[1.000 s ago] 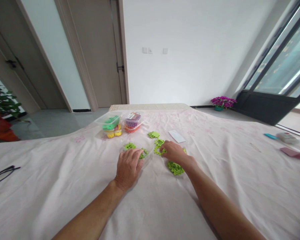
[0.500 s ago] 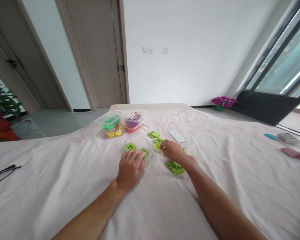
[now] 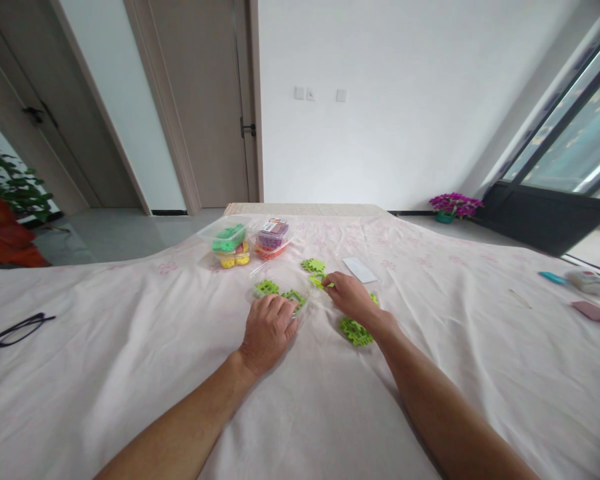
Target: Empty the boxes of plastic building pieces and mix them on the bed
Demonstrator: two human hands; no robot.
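My left hand (image 3: 270,328) has its fingers closed over the near edge of a clear plastic box (image 3: 280,283). Inside the box lie light green interlocking pieces (image 3: 267,287). To its right, my right hand (image 3: 351,297) pinches a yellow-green interlocking piece (image 3: 317,280) with an open middle, just beyond the box's right side. Behind that piece lies a solid light green piece (image 3: 313,265). A pile of green pieces (image 3: 357,331) rests below my right wrist, and another green bit shows partly hidden behind the wrist.
Farther back stand clear boxes with green and yellow pieces (image 3: 230,245) and purple and orange pieces (image 3: 273,238). A white card (image 3: 359,269) lies beyond my right hand. Glasses (image 3: 17,331) lie at left; a pink cloth (image 3: 596,313) and a blue item (image 3: 553,277) at right.
My right hand has drawn the pinched yellow-green piece slightly, and its open middle now shows more clearly. My left hand stays at the box. The whole view has shifted a little.
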